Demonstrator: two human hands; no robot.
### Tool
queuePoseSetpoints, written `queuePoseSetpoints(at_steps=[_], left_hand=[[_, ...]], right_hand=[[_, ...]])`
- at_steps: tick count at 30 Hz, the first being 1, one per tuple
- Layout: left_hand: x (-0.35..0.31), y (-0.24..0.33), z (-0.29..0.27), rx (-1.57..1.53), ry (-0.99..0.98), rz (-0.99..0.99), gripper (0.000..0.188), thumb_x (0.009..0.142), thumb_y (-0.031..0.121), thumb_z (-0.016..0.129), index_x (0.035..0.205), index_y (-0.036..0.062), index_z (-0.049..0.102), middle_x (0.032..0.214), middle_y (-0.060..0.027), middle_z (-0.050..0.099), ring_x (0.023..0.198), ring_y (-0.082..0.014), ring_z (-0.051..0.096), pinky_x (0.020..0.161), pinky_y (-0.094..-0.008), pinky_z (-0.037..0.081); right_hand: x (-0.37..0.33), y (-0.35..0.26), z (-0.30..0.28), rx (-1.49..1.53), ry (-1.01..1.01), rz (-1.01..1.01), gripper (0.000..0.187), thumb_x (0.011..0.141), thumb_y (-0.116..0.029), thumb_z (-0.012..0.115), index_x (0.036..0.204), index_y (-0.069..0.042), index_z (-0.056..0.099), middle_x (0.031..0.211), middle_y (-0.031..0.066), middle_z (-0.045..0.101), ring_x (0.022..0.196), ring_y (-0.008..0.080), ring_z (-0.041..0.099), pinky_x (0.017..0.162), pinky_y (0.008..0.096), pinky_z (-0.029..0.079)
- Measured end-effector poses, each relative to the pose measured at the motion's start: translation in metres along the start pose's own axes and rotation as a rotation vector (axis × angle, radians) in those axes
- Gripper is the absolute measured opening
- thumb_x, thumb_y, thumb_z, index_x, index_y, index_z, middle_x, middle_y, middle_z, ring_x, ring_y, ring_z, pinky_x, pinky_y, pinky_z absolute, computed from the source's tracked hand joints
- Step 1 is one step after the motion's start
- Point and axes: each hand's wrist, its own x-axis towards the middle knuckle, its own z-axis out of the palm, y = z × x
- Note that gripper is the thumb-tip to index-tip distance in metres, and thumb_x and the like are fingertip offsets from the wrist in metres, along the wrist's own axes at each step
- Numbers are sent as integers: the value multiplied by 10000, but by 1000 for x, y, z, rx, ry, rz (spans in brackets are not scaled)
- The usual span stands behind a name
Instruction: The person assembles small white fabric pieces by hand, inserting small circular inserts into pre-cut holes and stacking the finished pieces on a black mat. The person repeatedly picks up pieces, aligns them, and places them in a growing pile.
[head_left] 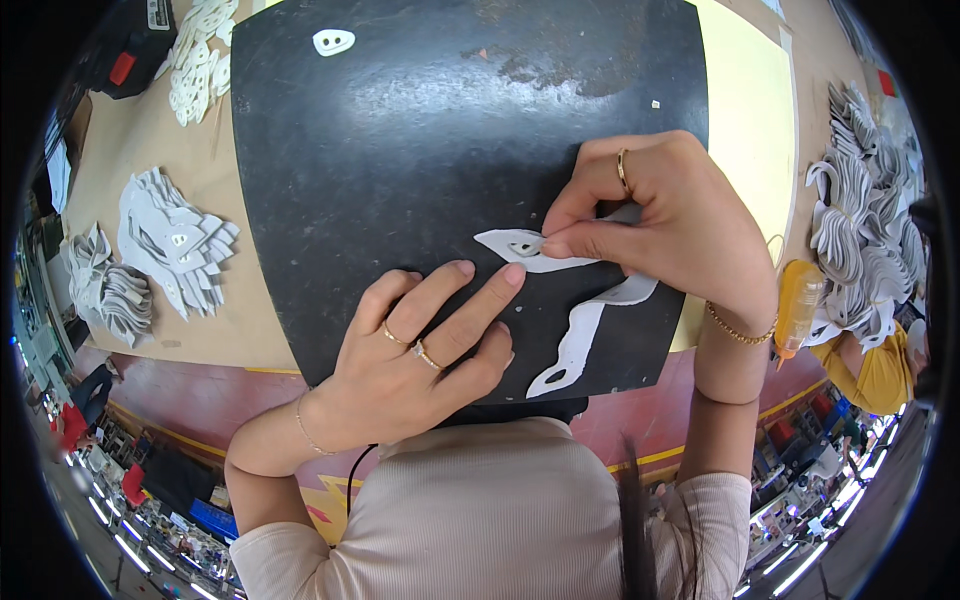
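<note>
A long, curved white fabric-like strip (575, 338) lies bent on the black mat (400, 180). Its lower end has a dark oval slot, and its upper pointed end lies flat in front of me. On that end sits a small white two-holed piece (524, 248), its right edge partly covered by fingers. The thumb and forefinger of my right hand (660, 205) pinch at that edge, while its palm hides the strip's bend. My left hand (430, 345) rests with fingers apart, the index fingertip touching the strip's lower edge. Nothing is held in it.
A loose two-holed white piece (333, 42) lies at the mat's far left. Fanned grey-white cut pieces (175, 240) sit left of the mat, with small white pieces (200, 75) beyond. At right are stacked grey strips (860, 220) and an orange-yellow bottle (798, 305).
</note>
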Motion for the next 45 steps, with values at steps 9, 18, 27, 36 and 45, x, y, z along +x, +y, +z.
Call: queuePoseSetpoints(at_steps=[9,18,27,36,45], left_hand=[[0,-5,5,35,13,-1,147,775,174,691,856,163,570,1319,-26,591,1103,-241,536,813,-359,421],[0,-4,7,53,15,-17,185,780,167,681,892,185,534,1327,-8,588,1095,-236,524,800,-352,409],[0,-4,7,73,-3,-16,210,774,209,699,905,192,536,1324,-8,590,1096,-248,521,802,-357,393],[0,-4,6,71,-14,-20,226,777,228,708,919,194,536,1329,-13,587,1097,-246,520,810,-356,387],[1,-4,6,65,-24,-21,238,776,234,711,928,194,533,1326,-15,588,1097,-248,519,816,-358,384]], right_hand=[[20,-6,-16,-107,-148,39,110,719,-66,783,795,-6,730,696,56,634,578,132,601,525,260,451],[18,-7,-15,-89,-145,75,118,712,-80,782,794,-10,733,695,66,637,602,168,632,550,271,469],[20,-1,-14,-84,-140,0,99,713,-54,761,783,6,725,705,80,650,614,179,645,574,268,495],[21,-3,-15,-67,-146,18,97,712,-44,757,786,12,724,705,81,647,635,181,656,601,268,506],[21,0,-14,-82,-140,-17,101,713,-46,759,793,7,726,701,79,643,613,179,639,569,268,486]])
